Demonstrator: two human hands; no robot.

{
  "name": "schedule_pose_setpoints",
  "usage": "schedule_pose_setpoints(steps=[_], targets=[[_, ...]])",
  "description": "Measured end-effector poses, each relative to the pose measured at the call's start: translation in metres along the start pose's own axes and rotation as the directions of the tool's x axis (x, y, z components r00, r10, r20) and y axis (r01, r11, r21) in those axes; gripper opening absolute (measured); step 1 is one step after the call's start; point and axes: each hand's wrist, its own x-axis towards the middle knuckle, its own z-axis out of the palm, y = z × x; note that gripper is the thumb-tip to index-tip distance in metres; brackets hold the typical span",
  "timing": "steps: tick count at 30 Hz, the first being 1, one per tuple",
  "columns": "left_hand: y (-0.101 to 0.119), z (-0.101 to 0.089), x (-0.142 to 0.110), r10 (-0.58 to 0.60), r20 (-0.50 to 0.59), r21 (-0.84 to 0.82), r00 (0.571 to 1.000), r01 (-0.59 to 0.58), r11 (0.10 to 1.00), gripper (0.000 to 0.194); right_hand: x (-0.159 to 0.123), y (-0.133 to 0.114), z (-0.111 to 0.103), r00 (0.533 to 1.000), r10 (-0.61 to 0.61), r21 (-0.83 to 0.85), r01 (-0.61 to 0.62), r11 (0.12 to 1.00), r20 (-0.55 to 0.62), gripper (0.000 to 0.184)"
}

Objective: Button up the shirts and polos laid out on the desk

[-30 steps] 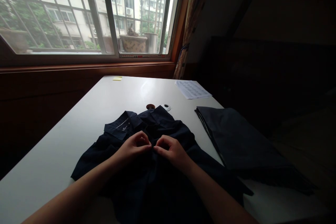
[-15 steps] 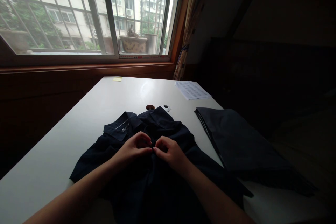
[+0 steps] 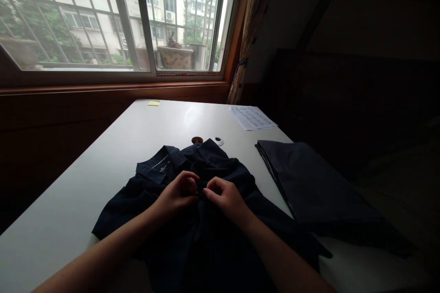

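Note:
A dark navy collared shirt (image 3: 237, 174) lies spread in front of me, its collar at the far left with a label inside. Over the middle of its front, my left hand (image 3: 182, 190) pinches the cloth with thumb and fingers. Close beside it on the right, my right hand (image 3: 222, 194) has thumb and forefinger pressed together on the same strip of fabric. A narrow gap parts the fingertips of the two hands. Whatever small part lies between them is too dark to make out.
The shirt rests on a white table (image 3: 96, 160). To the right lies a folded dark cloth (image 3: 319, 183). Printed papers (image 3: 252, 118) and a yellow sticky note (image 3: 154, 103) are at the far edge. Beyond the collar are a brown round object (image 3: 197, 140) and a white ring (image 3: 218, 141).
My fingertips have drawn slightly apart, the right hand shifting a little to the right. The shirt stays almost as it was.

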Motion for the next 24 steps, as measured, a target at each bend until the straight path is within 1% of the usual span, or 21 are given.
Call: schedule_pose_setpoints(steps=[3,6,10,15,18,21,24], targets=[[0.0003,0.0012,0.0004,0.022,-0.019,0.028,1.0,-0.021,0.999,0.042,0.0018,0.0001,-0.0005,0.998,0.063,0.035,-0.064,0.997,0.007,0.015],[0.0007,0.0025,0.0001,0.029,-0.055,0.074,0.998,-0.025,0.997,0.039,0.0037,0.0012,-0.0006,0.995,0.095,0.067,-0.096,0.993,0.016,0.014],[0.001,0.0044,-0.0023,0.064,-0.094,0.146,0.993,-0.05,0.988,0.035,0.0033,0.0023,-0.0007,0.995,0.101,0.101,-0.103,0.99,0.028,0.013],[-0.0007,0.0049,-0.0033,0.131,-0.112,0.223,0.985,-0.103,0.969,0.034,0.0018,0.0012,-0.0015,0.994,0.091,0.104,-0.097,0.99,0.052,0.011],[0.0,0.0055,-0.0023,0.19,-0.141,0.337,0.972,-0.133,0.932,0.03,0.0025,0.0015,-0.0017,0.993,0.106,0.108,-0.111,0.988,0.056,0.011],[0.003,0.007,-0.0017,0.271,-0.147,0.475,0.951,-0.172,0.863,0.024,0.0031,0.0027,-0.0016,0.989,0.141,0.121,-0.146,0.982,0.05,0.012],[0.0054,0.0073,-0.0017,0.303,-0.13,0.533,0.944,-0.191,0.824,0.02,0.0028,0.0037,-0.0017,0.986,0.157,0.144,-0.163,0.976,0.048,0.013]])
